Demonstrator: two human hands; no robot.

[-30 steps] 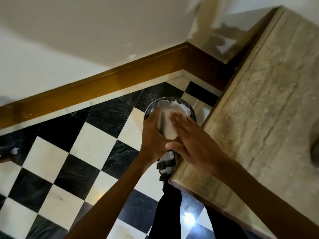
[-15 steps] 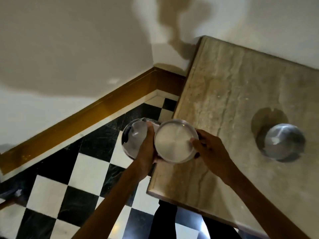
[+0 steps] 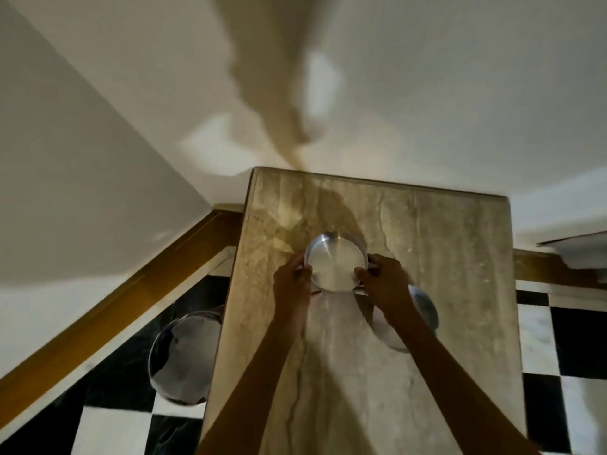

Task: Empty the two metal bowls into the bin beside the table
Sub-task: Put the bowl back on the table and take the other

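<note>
A round metal bowl (image 3: 335, 262) is over the middle of the marble table (image 3: 460, 241), its inside looking bare. My left hand (image 3: 292, 284) grips its left rim and my right hand (image 3: 384, 284) grips its right rim. A second metal bowl (image 3: 423, 310) rests on the table just right of and nearer than the first, largely hidden behind my right forearm. The bin (image 3: 184, 356) stands on the floor at the table's left side, holding white crumpled paper.
The table's far end butts against a white wall. A brown skirting board (image 3: 115, 307) runs along the wall on the left. Black and white checkered floor tiles (image 3: 565, 349) lie on both sides of the table.
Both hands carried the bowl from above the bin at the table's left edge to the middle of the table. The view swung right, so the bin is now at lower left.
</note>
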